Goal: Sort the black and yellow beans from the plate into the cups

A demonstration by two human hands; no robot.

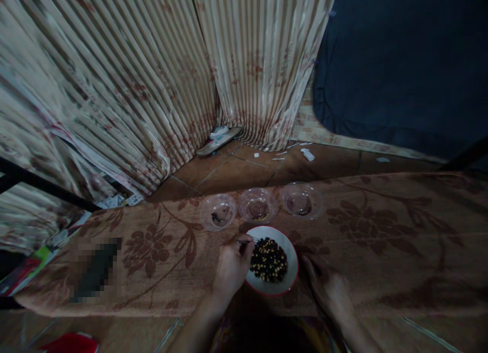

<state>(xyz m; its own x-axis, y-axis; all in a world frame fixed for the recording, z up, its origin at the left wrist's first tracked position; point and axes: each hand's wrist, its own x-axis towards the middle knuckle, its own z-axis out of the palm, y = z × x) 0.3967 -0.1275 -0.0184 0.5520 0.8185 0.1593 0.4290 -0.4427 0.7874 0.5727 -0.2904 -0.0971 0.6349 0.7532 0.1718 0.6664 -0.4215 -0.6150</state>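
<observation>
A white bowl with a red rim (292, 279) holds a mix of black and yellowish beans (270, 259). At its left edge my left hand (233, 261) is closed on thin metal tweezers (254, 239), their tips over the beans. My right hand (330, 287) rests on the cloth just right of the bowl, thumb extended; its other fingers are partly lost in shadow. Behind the bowl stand three clear plastic cups in a row. The left cup (227, 203) has a few black beans, the middle cup (263, 198) some yellow ones. The right cup (301, 195) shows no beans I can make out.
A brown floral cloth (152, 282) covers the long narrow bench. A blurred dark patch (97, 271) lies on its left part. Beyond are a tiled floor (247, 165) with paper scraps, a slipper (219, 141) and striped curtains (251, 63). Something red (72, 344) is at the lower left.
</observation>
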